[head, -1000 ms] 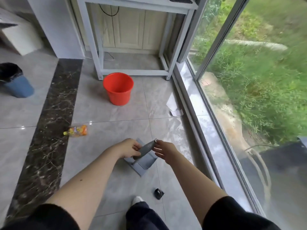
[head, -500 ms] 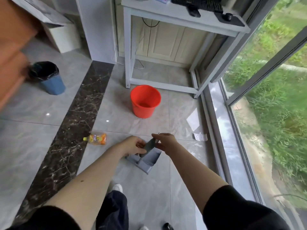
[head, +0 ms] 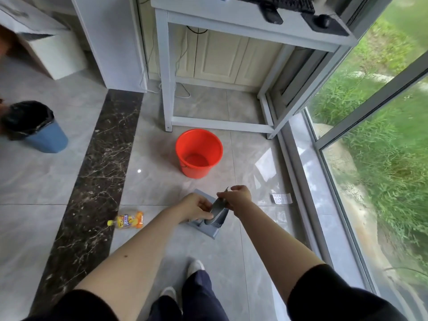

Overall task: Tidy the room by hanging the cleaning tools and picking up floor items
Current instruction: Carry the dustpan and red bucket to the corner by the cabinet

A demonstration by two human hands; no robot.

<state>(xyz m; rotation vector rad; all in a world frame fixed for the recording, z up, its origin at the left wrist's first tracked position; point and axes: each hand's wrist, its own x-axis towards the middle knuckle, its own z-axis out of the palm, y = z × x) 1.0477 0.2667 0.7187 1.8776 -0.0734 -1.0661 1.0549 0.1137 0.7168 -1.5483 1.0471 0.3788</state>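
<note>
Head view: my left hand [head: 196, 208] grips the grey dustpan [head: 212, 220] by its near-left side; my right hand [head: 236, 196] pinches the small brush [head: 216, 209] seated in it, both held above the floor [head: 231, 246]. Orange bottle [head: 128, 220] lies on the floor beside the dark marble strip [head: 99, 170]. Red bucket [head: 199, 152] stands before the white desk [head: 231, 22]; paper slip [head: 280, 199] near the window track [head: 298, 163].

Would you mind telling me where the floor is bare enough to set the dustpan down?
Bare tile lies between the blue bin and the dark marble strip, and under the white desk. It is crowded ahead: red bucket, orange bottle, paper slip.
</note>
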